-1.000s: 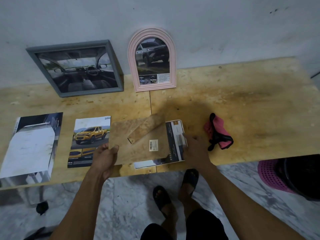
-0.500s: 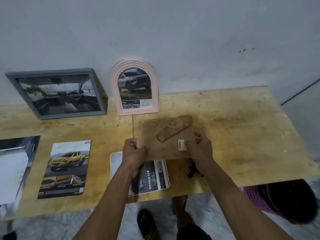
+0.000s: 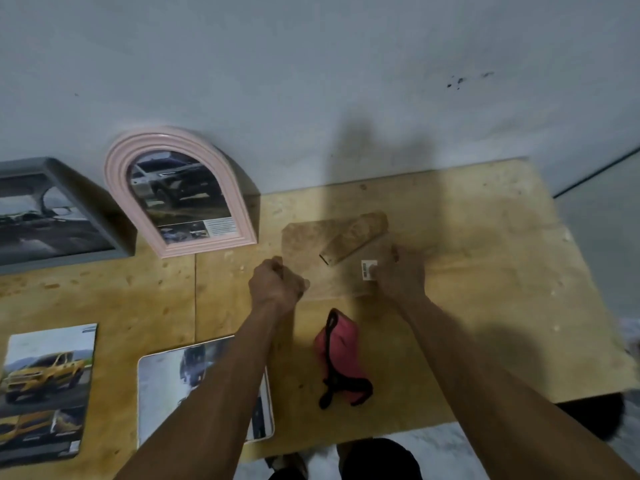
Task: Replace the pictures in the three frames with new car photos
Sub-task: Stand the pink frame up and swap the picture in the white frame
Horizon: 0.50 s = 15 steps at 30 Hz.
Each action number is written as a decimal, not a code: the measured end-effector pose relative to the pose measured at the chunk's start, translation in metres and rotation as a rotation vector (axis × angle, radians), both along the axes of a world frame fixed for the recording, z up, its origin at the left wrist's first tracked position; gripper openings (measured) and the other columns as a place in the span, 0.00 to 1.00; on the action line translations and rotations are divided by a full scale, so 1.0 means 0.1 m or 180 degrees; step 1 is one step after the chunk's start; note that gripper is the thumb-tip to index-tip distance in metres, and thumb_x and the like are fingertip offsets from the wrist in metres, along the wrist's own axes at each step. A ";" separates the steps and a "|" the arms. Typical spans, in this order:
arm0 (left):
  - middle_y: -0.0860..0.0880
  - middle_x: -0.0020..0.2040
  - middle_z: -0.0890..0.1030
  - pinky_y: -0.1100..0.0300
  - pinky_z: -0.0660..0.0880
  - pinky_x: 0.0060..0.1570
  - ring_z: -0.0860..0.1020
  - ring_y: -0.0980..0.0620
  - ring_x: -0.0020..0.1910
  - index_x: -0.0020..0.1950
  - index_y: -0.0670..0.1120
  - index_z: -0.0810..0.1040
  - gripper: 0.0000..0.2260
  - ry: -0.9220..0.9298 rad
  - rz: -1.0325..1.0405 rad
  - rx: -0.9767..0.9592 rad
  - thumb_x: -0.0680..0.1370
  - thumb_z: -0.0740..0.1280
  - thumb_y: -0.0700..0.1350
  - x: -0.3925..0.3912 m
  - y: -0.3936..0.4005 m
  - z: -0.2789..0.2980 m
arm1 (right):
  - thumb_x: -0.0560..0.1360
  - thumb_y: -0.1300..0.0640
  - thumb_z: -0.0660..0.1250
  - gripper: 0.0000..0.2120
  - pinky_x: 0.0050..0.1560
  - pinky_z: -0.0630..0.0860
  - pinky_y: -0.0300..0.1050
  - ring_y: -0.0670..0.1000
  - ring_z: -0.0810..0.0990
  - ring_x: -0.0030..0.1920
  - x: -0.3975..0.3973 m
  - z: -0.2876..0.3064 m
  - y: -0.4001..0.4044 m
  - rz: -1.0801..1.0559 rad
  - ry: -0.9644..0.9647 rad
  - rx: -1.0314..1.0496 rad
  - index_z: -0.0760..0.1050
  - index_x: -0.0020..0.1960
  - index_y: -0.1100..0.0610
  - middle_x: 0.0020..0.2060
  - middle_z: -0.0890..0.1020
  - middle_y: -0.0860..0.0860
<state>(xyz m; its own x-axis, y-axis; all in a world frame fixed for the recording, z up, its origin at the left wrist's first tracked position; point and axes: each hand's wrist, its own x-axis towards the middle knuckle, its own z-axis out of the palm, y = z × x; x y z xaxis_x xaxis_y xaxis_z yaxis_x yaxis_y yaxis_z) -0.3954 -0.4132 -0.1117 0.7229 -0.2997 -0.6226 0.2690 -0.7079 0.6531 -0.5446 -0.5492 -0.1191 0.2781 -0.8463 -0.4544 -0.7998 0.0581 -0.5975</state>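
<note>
The frame (image 3: pixel 332 261) is farther back on the table (image 3: pixel 485 258) now, stand side up. Left hand (image 3: pixel 277 284) and right hand (image 3: pixel 398 271) both grip its edges, fingers curled round it.

a single head-worn wide-angle view is given, looking forward and steeply down from above the near edge of the plywood table (image 3: pixel 485 271). the wall (image 3: pixel 311 81) is faced and fills the upper half of the frame. both forearms are seen entering close from the bottom edge.
</note>
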 end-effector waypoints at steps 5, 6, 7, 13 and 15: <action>0.44 0.53 0.83 0.61 0.75 0.44 0.80 0.48 0.47 0.56 0.41 0.79 0.15 -0.0402 -0.0157 0.0483 0.71 0.76 0.37 -0.02 -0.11 -0.14 | 0.69 0.58 0.72 0.28 0.65 0.70 0.55 0.63 0.75 0.62 -0.02 -0.18 -0.15 0.0190 0.0047 0.0069 0.73 0.66 0.63 0.58 0.80 0.62; 0.44 0.52 0.83 0.61 0.75 0.44 0.80 0.49 0.47 0.53 0.43 0.79 0.12 -0.0435 -0.0183 0.0546 0.72 0.74 0.37 -0.03 -0.12 -0.17 | 0.70 0.58 0.72 0.27 0.65 0.69 0.54 0.63 0.75 0.62 -0.03 -0.19 -0.16 0.0234 0.0068 0.0055 0.72 0.67 0.64 0.59 0.79 0.63; 0.43 0.52 0.83 0.61 0.74 0.44 0.80 0.48 0.48 0.52 0.43 0.79 0.08 -0.0513 -0.0201 0.0560 0.74 0.72 0.38 -0.04 -0.14 -0.20 | 0.71 0.58 0.72 0.27 0.65 0.69 0.52 0.63 0.74 0.62 -0.03 -0.20 -0.17 0.0270 0.0100 0.0020 0.72 0.67 0.64 0.59 0.79 0.63; 0.39 0.51 0.84 0.59 0.75 0.45 0.82 0.42 0.52 0.54 0.39 0.82 0.08 -0.0856 -0.0235 0.0659 0.78 0.67 0.40 -0.10 -0.18 -0.27 | 0.72 0.58 0.72 0.29 0.63 0.65 0.44 0.58 0.68 0.66 -0.06 -0.28 -0.16 0.0262 0.0197 -0.0118 0.68 0.71 0.59 0.59 0.76 0.61; 0.39 0.51 0.84 0.59 0.76 0.45 0.82 0.42 0.51 0.53 0.39 0.83 0.10 -0.0846 -0.0184 0.0663 0.80 0.65 0.42 -0.11 -0.18 -0.28 | 0.73 0.57 0.71 0.29 0.61 0.66 0.44 0.58 0.68 0.64 -0.06 -0.31 -0.14 0.0284 0.0206 -0.0126 0.67 0.71 0.58 0.59 0.75 0.60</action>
<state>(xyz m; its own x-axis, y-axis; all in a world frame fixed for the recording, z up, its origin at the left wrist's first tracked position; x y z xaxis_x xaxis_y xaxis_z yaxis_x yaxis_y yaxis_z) -0.4063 -0.4309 -0.1397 0.8537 -0.2311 -0.4667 0.0642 -0.8426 0.5347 -0.5507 -0.5629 -0.1503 0.3243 -0.8371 -0.4405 -0.8376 -0.0377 -0.5450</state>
